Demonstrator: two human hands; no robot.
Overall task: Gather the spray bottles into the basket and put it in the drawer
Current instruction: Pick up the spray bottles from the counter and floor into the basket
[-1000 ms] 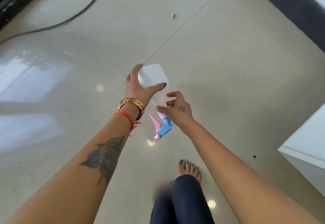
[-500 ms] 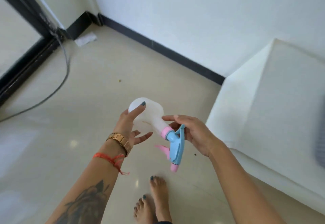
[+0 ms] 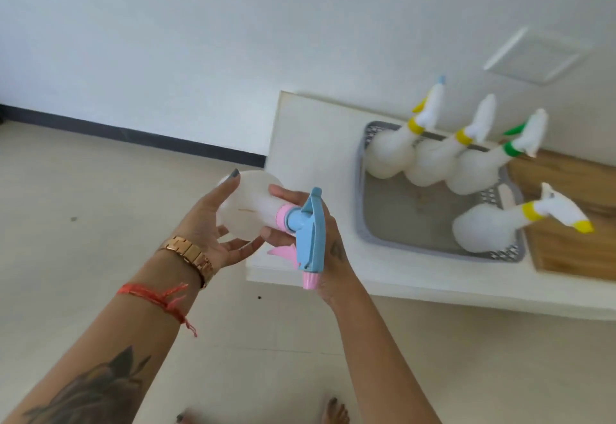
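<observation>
Beside a white wall with a dark skirting, a low white worktop [image 3: 310, 130] carries a grey basket [image 3: 361, 190] holding four white spray bottles [image 3: 390, 153]. Just left of the basket, over pale floor tiles [image 3: 83, 207], the right hand [image 3: 328, 240] grips a pink-and-blue spray bottle [image 3: 248, 210] at its neck; the left hand [image 3: 206, 233] cradles the body, fingers loosely spread.

No readable text anywhere here

The white plastic spray bottle with the blue and pink trigger head [image 3: 253, 212] has no label, same for the four white bottles in the grey perforated plastic basket [image 3: 361, 190]. The gold link watch [image 3: 191, 255] faces away.
</observation>
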